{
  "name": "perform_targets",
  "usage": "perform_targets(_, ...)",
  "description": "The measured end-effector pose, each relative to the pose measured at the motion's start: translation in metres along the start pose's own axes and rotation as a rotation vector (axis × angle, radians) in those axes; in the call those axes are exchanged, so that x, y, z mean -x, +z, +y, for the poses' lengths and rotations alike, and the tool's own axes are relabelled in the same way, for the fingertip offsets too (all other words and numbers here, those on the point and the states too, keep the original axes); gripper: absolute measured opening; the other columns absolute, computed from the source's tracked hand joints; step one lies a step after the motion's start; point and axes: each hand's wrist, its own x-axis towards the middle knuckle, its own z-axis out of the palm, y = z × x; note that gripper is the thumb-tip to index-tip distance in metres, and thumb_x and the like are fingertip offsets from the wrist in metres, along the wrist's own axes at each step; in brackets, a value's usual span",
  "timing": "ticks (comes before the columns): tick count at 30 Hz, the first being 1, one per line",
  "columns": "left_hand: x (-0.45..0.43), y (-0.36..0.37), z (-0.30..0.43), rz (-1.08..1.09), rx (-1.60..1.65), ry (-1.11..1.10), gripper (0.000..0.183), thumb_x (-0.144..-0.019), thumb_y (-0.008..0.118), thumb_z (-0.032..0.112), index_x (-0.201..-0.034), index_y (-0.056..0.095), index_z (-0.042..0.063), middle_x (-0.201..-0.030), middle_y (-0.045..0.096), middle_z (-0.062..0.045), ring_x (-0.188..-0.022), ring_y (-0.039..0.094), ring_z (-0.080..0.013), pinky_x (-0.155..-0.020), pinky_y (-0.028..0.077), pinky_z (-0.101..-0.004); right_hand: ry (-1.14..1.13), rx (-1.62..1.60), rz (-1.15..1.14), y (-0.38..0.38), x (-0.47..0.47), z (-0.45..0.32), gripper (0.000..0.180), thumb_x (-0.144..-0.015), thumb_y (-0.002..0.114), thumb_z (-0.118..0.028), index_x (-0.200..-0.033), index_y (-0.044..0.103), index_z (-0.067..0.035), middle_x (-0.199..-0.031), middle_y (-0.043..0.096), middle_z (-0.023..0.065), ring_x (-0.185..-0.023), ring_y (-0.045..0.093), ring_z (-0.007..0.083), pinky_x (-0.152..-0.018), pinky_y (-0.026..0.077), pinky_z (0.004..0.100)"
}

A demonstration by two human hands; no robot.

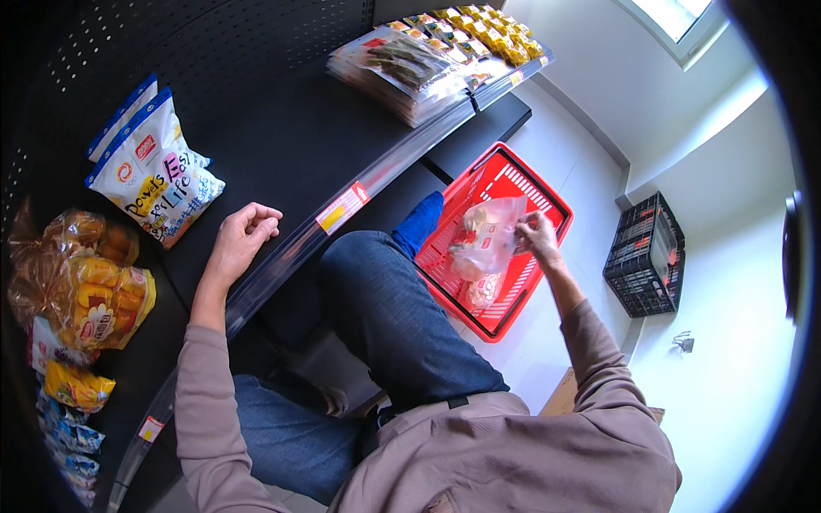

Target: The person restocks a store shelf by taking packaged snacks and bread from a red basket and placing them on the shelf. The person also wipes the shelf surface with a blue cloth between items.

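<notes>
My right hand (539, 236) grips the edge of a clear plastic food package (490, 234) above the red shopping basket (561, 224). Pale pieces show through its film. Another package (482, 292) lies in the basket below it. My left hand (247, 232) hovers over the black shelf (276, 151) with its fingers curled, and nothing shows in it. To its left stand white and blue snack bags (160, 170). Further along the shelf are bagged bread rolls (102, 301) in clear and yellow wrapping.
Flat clear packs (410, 67) are stacked at the shelf's far end beside small yellow packets (490, 29). A clear label strip (385, 173) edges the shelf. A black plastic crate (644, 256) stands by the white wall. My bent knee is between shelf and basket.
</notes>
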Motion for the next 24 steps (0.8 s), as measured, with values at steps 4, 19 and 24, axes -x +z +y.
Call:
perform_targets(4, 0.002, 0.000, 0.002, 0.005, 0.009, -0.006, 0.017, -0.101, 0.063, 0.016, -0.108, 0.072, 0.003, -0.093, 0.069, -0.003, -0.086, 0.066, -0.0099, -0.080, 0.055, -0.0256, 0.173, -0.214, -0.076, 0.031, 0.014, 0.049, 0.023, -0.097, 0.061, -0.002, -0.111, 0.043, 0.002, -0.084, 0.063, 0.0160, -0.063, 0.071, 0.0289, -0.054, 0.067, 0.0486)
perform_targets(19, 0.004, -0.001, 0.003, 0.009, 0.015, -0.027, 0.018, -0.101, 0.063, 0.016, -0.109, 0.071, 0.003, -0.092, 0.069, -0.003, -0.087, 0.066, -0.0097, -0.080, 0.055, -0.0259, -0.312, 0.257, 0.042, 0.077, 0.009, -0.052, 0.052, -0.090, 0.079, -0.015, -0.129, 0.050, 0.001, -0.107, 0.068, 0.0181, -0.095, 0.069, 0.0261, -0.082, 0.057, 0.0384)
perform_targets(24, 0.002, 0.001, 0.002, 0.008, 0.004, -0.015, 0.017, -0.100, 0.063, 0.015, -0.109, 0.072, 0.003, -0.093, 0.069, -0.003, -0.086, 0.066, -0.0103, -0.079, 0.055, -0.0261, -0.125, 0.212, -0.091, 0.154, -0.029, -0.025, 0.093, -0.081, 0.086, -0.043, -0.143, 0.041, 0.011, -0.133, 0.061, 0.0311, -0.125, 0.062, 0.0375, -0.105, 0.050, 0.0425)
